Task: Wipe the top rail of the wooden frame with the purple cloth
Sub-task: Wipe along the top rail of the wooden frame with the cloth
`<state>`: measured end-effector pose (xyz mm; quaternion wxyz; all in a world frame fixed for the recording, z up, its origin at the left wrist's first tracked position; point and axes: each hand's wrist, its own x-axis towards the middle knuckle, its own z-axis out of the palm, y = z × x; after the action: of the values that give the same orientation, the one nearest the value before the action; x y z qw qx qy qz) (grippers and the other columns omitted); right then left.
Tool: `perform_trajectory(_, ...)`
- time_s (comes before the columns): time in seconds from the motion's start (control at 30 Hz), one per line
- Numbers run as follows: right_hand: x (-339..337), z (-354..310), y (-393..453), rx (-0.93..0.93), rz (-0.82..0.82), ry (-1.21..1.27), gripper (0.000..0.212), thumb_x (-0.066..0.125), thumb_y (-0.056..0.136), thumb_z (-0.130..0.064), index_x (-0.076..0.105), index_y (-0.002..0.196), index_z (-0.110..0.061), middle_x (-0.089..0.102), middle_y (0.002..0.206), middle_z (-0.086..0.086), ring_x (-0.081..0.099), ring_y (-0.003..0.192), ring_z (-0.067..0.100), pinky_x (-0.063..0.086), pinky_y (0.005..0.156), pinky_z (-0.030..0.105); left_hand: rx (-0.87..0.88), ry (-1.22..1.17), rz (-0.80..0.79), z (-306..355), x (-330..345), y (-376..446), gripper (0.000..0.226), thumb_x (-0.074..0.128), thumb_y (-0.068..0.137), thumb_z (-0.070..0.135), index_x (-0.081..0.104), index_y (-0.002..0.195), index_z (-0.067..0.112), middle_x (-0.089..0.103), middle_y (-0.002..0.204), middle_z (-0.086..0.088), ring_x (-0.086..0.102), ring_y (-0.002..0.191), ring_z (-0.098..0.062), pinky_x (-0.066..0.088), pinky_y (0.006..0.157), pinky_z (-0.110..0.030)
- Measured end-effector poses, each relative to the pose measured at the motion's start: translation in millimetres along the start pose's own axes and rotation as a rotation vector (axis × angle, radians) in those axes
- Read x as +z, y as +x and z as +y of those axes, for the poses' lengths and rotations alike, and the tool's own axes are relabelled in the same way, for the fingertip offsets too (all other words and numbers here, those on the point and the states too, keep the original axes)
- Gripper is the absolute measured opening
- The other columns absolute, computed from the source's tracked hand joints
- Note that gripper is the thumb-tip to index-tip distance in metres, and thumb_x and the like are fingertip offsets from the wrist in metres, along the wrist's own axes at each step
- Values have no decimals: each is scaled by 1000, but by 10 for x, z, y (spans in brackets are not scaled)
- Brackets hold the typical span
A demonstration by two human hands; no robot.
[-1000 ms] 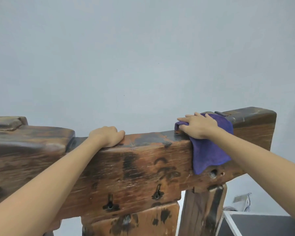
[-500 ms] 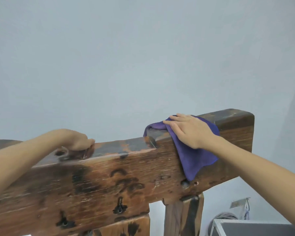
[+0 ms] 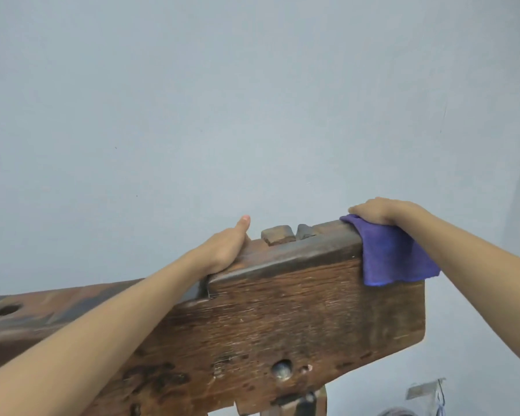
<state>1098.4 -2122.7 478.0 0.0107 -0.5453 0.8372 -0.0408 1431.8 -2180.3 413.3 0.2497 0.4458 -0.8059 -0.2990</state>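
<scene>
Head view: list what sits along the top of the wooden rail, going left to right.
Round hole → left hand → small wooden block → darker block → purple cloth under the right hand.

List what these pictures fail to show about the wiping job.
- Head view: rail top under the purple cloth is covered, so its cleanliness is unknown.
- Right hand fingers curl behind the rail's far end, hidden.
- Rail's left end is cut off by the frame edge.
- Left hand palm contact is hidden.
</scene>
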Motion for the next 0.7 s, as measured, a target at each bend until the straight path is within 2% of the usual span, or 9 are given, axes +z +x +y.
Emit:
perform_trajectory(0.07,-8,150,-67,-5,10,98,41,32,106,-44,65,114,-20,58,141,12,52,111,27,34,98,37,-46,-118,77,-50,12,91,84,5,98,64,73,85,16,69,92,-4,62,91,-25,42,87,-37)
perform_trajectory(0.1,-2,188,-117,9,26,117,42,31,104,-46,65,111,-22,60,139,10,53,110,26,35,99,38,-79,-186,110,-72,16,132,86,5,98,65,74,83,15,70,92,-7,62,87,-27,43,86,-37)
perform_trajectory(0.23,152,144,-434,6,246,43,46,23,96,-41,66,111,-35,61,132,-4,54,118,26,40,96,44,-208,-435,214,-127,35,267,91,7,96,67,74,72,9,68,74,-13,56,64,-26,41,73,-36)
perform_trajectory(0.3,284,-33,-647,-67,387,-15,51,20,94,-37,64,121,-33,59,137,-3,52,125,28,41,97,44,-253,-530,261,-154,36,318,92,8,96,67,72,68,6,67,60,-12,56,58,-26,39,65,-34)
perform_trajectory(0.37,414,-314,-834,-119,489,-20,54,19,92,-38,64,119,-29,61,133,0,55,124,31,45,91,43,-299,-601,304,-202,34,336,92,8,95,67,70,68,5,68,56,-12,57,59,-27,40,62,-33)
perform_trajectory(0.43,513,-678,-963,-166,518,-13,53,21,92,-38,61,125,-28,62,132,4,58,122,32,46,87,42,-348,-632,330,-237,39,327,93,5,93,69,69,71,6,71,71,-17,60,68,-30,46,73,-36)
perform_trajectory(0.53,604,-1330,-1085,-245,461,5,62,24,95,-42,35,155,-27,54,142,13,55,126,34,44,90,44,-383,-649,335,-195,32,252,94,1,90,74,65,84,5,68,104,-24,63,94,-36,44,102,-46)
perform_trajectory(0.6,656,-1738,-1120,-313,403,19,66,25,96,-42,25,159,-22,50,148,15,51,132,35,42,93,46,-388,-717,319,-94,34,206,94,1,91,73,62,94,1,64,121,-28,62,106,-37,43,105,-45)
perform_trajectory(0.7,732,-2252,-1319,-499,303,48,63,30,94,-37,32,154,-16,60,138,10,59,120,38,35,78,46,-354,-828,139,-6,-89,25,106,-3,89,76,57,129,-2,64,128,-25,60,116,-36,42,103,-38)
